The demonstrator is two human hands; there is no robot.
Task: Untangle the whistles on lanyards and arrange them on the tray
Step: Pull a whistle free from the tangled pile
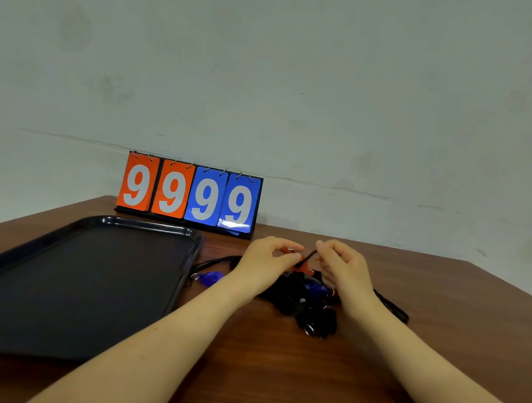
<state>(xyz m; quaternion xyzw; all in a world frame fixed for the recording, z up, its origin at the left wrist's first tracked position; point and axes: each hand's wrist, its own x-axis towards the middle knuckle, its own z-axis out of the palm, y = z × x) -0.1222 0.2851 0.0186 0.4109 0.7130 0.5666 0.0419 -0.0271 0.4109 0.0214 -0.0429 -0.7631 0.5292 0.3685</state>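
Both hands working above the whistle pile

Left hand is pinching an orange whistle; right hand is pinching its black lanyard, which is slanting toward 1 o'clock, at the tray's 3 o'clock.

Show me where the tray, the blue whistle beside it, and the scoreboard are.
tray (83,288): head view, on its bare dark floor.
blue whistle (209,278): head view, on its body.
scoreboard (206,196): head view, on the third card, blue.
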